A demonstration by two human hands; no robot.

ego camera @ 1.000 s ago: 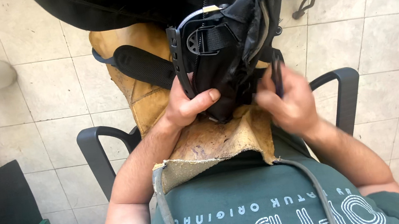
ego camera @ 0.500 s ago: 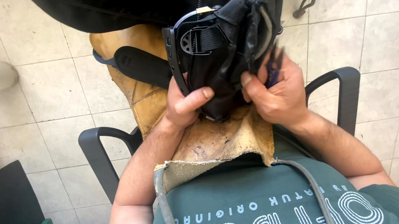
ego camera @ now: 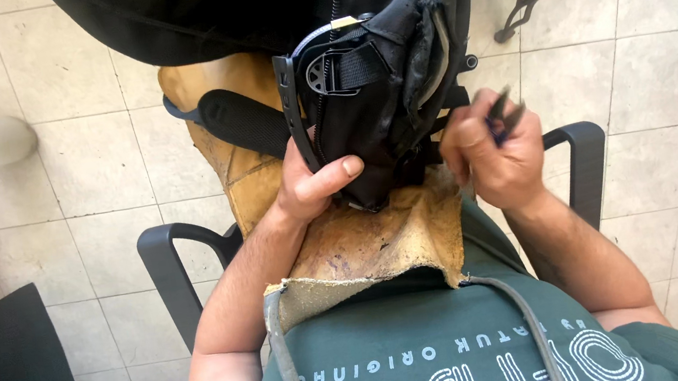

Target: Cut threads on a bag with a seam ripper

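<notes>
pale floor tiles (ego camera: 79,165) spread under the black-armed chair (ego camera: 163,268) where i sit with a worn tan leather apron (ego camera: 373,243) over my lap and a black bag (ego camera: 374,62) hanging down onto it from above. both my forearms angle up from my sides, and my left hand (ego camera: 312,185) is closed around the bag's lower edge, thumb laid flat across the front just below the black buckle (ego camera: 331,72). my right hand (ego camera: 498,155) is curled into a near fist beside the bag, pinching a thin dark tool (ego camera: 500,110) whose kind i cannot make out, and the bag's top is cut off by the frame.
</notes>
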